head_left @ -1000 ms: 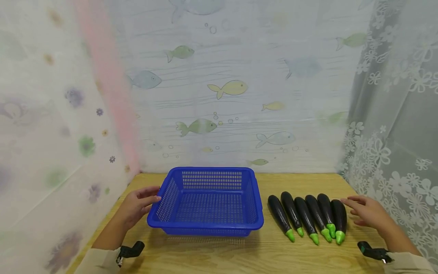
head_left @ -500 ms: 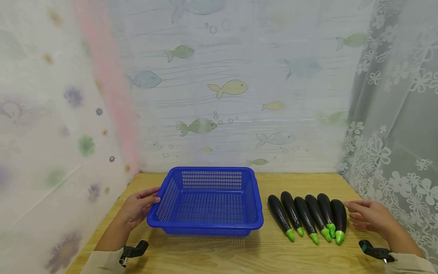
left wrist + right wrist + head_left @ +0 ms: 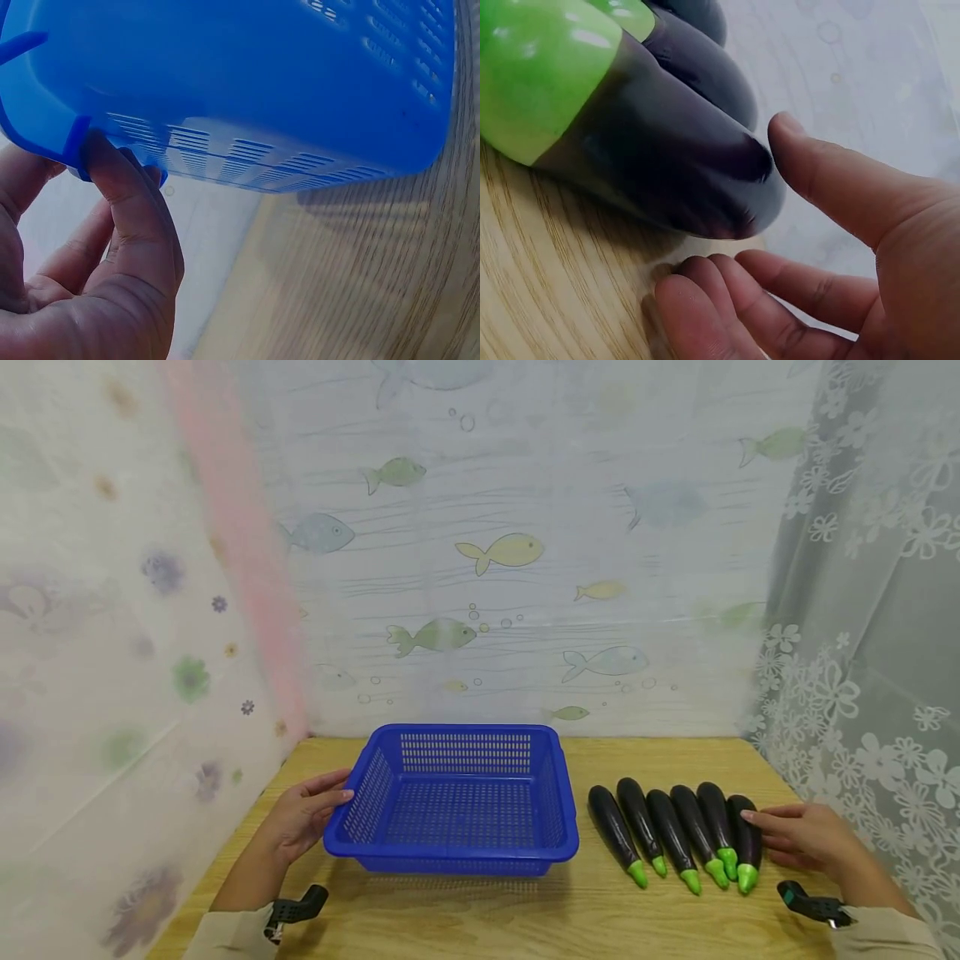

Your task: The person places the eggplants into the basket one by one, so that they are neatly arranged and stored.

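Note:
A blue plastic basket (image 3: 450,865) with slotted sides stands on the table, nothing inside it. My left hand (image 3: 298,818) grips its left rim, thumb on top and fingers curled beneath, as the left wrist view shows on the basket (image 3: 247,75). To the right, several dark eggplants (image 3: 672,833) with green stem ends lie side by side. My right hand (image 3: 810,842) is at the rightmost eggplant (image 3: 744,831). In the right wrist view its thumb is near the blunt end of that eggplant (image 3: 667,150), and the relaxed fingers lie low beside it, not closed round it.
The wood-grain table (image 3: 465,927) runs back to a fish-print curtain (image 3: 525,610). A flowered curtain (image 3: 135,652) hangs at the left and a lace one (image 3: 847,710) at the right. Each wrist wears a black mount (image 3: 300,906).
My right hand has drawn back a little, dropped lower, then come in so its thumb is over the rightmost eggplant. My left hand has shifted slightly at the rim. Basket and eggplants stay put.

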The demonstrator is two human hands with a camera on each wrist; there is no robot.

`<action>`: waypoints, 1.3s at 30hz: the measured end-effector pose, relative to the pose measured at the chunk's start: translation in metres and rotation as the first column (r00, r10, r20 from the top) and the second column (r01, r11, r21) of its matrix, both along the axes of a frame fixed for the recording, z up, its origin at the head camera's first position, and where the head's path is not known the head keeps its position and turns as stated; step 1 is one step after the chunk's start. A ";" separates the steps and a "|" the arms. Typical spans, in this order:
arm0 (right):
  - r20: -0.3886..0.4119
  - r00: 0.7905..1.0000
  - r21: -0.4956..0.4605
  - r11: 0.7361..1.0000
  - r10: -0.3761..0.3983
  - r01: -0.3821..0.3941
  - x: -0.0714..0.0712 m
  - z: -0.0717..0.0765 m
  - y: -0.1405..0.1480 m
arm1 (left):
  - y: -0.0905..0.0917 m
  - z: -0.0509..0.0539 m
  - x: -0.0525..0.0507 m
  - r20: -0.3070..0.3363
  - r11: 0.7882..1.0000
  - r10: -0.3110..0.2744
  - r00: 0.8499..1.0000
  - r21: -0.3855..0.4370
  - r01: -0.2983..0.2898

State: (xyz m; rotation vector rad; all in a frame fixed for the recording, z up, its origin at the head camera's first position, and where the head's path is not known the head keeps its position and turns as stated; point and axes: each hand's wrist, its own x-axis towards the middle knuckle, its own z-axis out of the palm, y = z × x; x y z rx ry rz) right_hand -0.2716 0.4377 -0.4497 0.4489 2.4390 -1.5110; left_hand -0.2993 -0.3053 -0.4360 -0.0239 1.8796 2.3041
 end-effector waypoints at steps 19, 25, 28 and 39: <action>-0.009 0.999 -0.070 0.997 -0.036 0.035 -0.001 0.002 0.000 | 0.001 0.003 0.000 -0.009 1.000 -0.027 1.000 0.000 0.027; -0.022 0.999 -0.048 0.999 -0.025 0.024 -0.001 0.010 0.003 | 0.001 0.004 0.001 0.007 1.000 -0.013 1.000 0.010 0.013; -0.029 0.999 -0.048 0.999 -0.020 0.019 -0.001 0.017 0.003 | 0.001 0.004 0.001 0.010 1.000 -0.006 1.000 0.011 0.006; -0.087 0.996 -0.053 0.998 0.025 -0.030 -0.003 0.038 -0.010 | 0.001 0.004 -0.001 0.028 1.000 0.022 0.999 0.009 -0.022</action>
